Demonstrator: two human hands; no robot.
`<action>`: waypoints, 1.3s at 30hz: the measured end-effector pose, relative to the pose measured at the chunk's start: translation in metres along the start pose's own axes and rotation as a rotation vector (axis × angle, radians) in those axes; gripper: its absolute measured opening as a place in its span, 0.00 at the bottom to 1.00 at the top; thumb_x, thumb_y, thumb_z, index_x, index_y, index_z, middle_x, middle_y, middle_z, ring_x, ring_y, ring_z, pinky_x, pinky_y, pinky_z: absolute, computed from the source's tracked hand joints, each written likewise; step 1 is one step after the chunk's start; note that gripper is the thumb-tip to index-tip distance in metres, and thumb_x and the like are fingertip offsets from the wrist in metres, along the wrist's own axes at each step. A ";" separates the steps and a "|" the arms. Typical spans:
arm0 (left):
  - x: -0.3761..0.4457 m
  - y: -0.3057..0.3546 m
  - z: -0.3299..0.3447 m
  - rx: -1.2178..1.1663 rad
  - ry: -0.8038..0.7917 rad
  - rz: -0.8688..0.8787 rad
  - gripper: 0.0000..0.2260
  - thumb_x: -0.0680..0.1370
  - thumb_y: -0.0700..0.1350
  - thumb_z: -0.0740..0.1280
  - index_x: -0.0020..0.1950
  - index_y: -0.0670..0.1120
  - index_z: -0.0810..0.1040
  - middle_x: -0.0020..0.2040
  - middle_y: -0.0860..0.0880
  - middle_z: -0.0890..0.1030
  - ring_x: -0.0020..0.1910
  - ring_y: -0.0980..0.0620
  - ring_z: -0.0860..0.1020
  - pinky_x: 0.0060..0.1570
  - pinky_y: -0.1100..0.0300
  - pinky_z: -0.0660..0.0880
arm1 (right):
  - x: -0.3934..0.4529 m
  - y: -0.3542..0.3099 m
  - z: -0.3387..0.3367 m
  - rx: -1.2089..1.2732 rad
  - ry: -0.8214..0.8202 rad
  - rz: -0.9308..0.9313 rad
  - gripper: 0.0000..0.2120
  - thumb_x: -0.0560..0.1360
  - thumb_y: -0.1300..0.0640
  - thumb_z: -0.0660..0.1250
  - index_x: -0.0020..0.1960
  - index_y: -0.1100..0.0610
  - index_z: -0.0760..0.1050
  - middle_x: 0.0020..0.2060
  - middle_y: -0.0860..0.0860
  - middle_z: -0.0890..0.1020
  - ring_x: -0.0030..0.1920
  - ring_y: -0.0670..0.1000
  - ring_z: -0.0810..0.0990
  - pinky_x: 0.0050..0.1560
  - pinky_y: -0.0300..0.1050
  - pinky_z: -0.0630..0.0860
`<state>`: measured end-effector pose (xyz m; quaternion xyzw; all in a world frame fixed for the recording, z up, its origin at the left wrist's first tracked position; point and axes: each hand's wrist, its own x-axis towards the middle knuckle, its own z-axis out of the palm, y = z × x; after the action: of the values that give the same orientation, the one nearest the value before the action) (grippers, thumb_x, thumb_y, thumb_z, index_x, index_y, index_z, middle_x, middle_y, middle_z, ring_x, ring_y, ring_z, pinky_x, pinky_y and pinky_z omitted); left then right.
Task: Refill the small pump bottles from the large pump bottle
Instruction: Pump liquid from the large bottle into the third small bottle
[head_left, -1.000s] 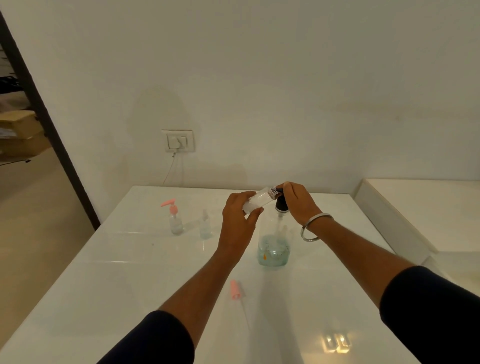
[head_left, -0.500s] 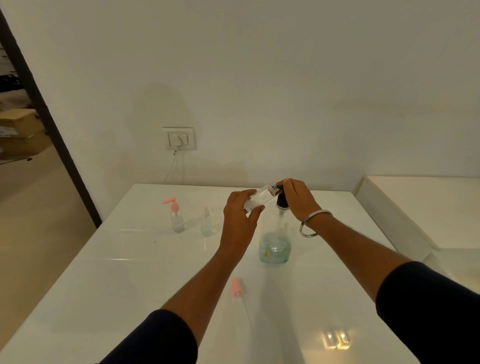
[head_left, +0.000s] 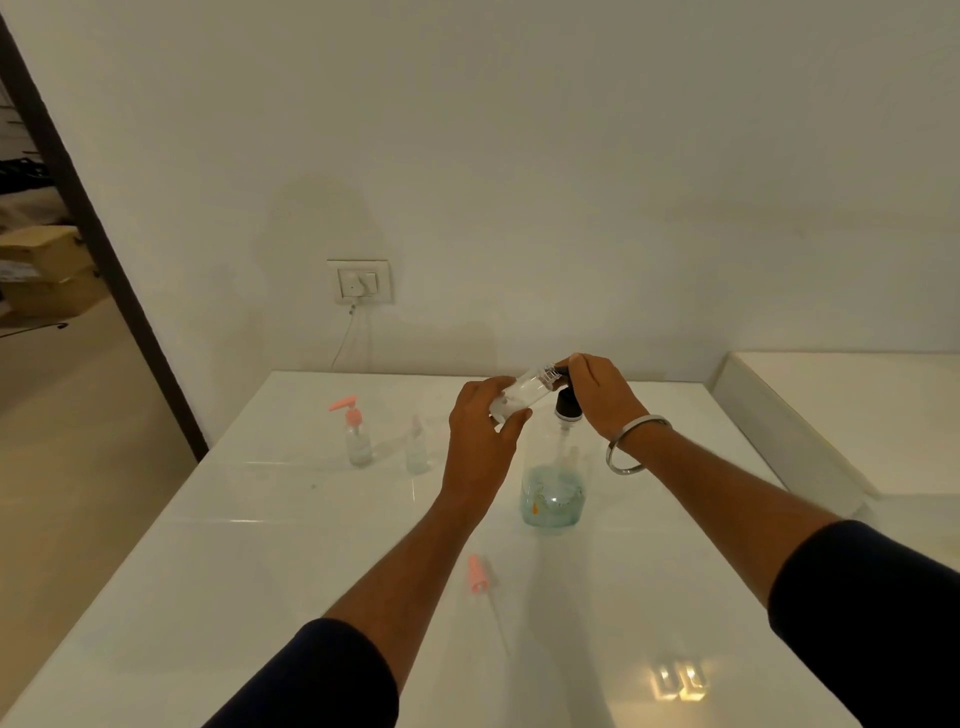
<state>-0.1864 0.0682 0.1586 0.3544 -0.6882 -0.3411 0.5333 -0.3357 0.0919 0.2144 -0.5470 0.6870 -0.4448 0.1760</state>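
While left hand (head_left: 480, 441) grips small bottle (head_left: 522, 396) tilted, mouth at spout | right hand (head_left: 602, 397) curls over pump (head_left: 567, 405), likely dispensing | loose cap (head_left: 475, 573) parked on counter (head_left: 260, 571).

Pretty dim, warm yellowish light here. The glossy white table (head_left: 218, 561) is catching a bright glare patch (head_left: 678, 680) near right, and a soft shadow is falling on the far wall (head_left: 571, 156). Edges are bending from wide-angle distortion, everything looking slightly soft.
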 end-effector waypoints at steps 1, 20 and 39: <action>-0.001 -0.002 0.000 0.002 0.000 -0.006 0.15 0.73 0.42 0.72 0.58 0.49 0.76 0.52 0.53 0.76 0.51 0.56 0.76 0.48 0.64 0.77 | 0.000 0.002 0.002 0.006 -0.004 0.009 0.18 0.81 0.59 0.49 0.51 0.65 0.76 0.43 0.56 0.78 0.43 0.52 0.75 0.41 0.33 0.70; 0.000 -0.002 0.000 0.018 -0.002 -0.020 0.16 0.73 0.44 0.72 0.59 0.50 0.75 0.53 0.53 0.75 0.53 0.54 0.76 0.52 0.55 0.78 | -0.003 -0.003 -0.001 0.030 -0.001 0.016 0.18 0.80 0.61 0.49 0.51 0.66 0.76 0.44 0.55 0.79 0.44 0.51 0.75 0.42 0.36 0.71; 0.001 -0.001 0.001 0.015 0.007 0.002 0.15 0.73 0.43 0.72 0.59 0.48 0.76 0.52 0.52 0.76 0.50 0.56 0.77 0.47 0.63 0.78 | 0.001 -0.003 -0.002 -0.025 -0.028 0.031 0.18 0.81 0.60 0.48 0.52 0.67 0.75 0.44 0.56 0.77 0.44 0.52 0.74 0.42 0.38 0.70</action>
<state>-0.1877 0.0668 0.1577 0.3588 -0.6893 -0.3339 0.5335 -0.3364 0.0918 0.2181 -0.5447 0.6982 -0.4258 0.1855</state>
